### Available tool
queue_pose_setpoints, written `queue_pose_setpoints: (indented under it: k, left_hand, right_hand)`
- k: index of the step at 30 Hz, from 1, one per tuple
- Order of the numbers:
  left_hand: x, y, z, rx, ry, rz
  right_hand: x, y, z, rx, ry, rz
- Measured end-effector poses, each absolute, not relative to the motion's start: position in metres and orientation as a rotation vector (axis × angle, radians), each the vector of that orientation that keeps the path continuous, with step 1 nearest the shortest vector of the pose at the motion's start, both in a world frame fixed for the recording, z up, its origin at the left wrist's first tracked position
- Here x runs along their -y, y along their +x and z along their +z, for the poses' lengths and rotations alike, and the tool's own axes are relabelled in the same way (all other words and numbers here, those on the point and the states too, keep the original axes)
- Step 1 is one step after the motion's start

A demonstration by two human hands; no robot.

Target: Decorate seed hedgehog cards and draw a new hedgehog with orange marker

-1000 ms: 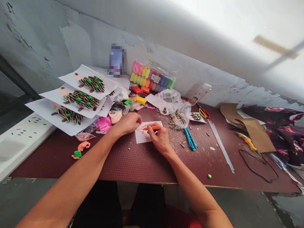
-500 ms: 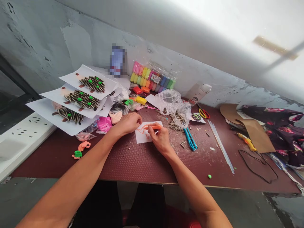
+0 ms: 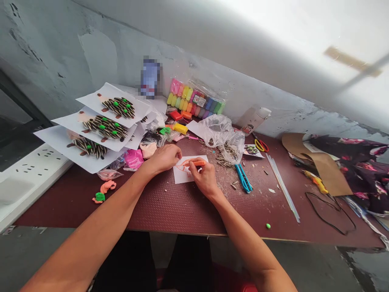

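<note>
A small white sheet of paper (image 3: pixel 182 177) lies on the table with an orange line drawing on it. My right hand (image 3: pixel 207 178) is closed round an orange marker (image 3: pixel 199 163), its tip down at the drawing and partly hidden by the fingers. At the sheet's upper left corner rests my left hand (image 3: pixel 166 157), fingers curled together and pressing on the paper's edge. The left fingertips are partly hidden. Just behind that hand sits a bag of peach-coloured clay (image 3: pixel 148 150), and a bag of pink clay (image 3: pixel 133 159) lies to its left.
Sheets with seed hedgehogs (image 3: pixel 105 127) are stacked at left. Coloured clay packs (image 3: pixel 194 99) lean on the wall. Sunflower seeds (image 3: pixel 226 156), a blue utility knife (image 3: pixel 243 178), scissors (image 3: pixel 261 145), glue sticks (image 3: pixel 282 186) and a yellow glue gun (image 3: pixel 317 181) lie rightward.
The marker in my right hand has shifted very slightly over the drawing. My left hand stays at the paper's corner.
</note>
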State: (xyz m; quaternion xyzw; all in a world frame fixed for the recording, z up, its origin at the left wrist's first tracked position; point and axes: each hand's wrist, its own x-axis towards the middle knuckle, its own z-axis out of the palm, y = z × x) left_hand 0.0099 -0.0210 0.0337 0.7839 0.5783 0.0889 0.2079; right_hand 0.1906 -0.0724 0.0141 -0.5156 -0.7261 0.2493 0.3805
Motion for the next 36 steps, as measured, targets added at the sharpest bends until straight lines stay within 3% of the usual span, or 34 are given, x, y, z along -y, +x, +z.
queue_pose_setpoints:
  k: [36]
  left_hand:
    - [0.021, 0.0096, 0.032, -1.613, 2.202, 0.264]
  right_hand:
    - [0.0769, 0.185, 0.0166, 1.881, -1.265, 0.715]
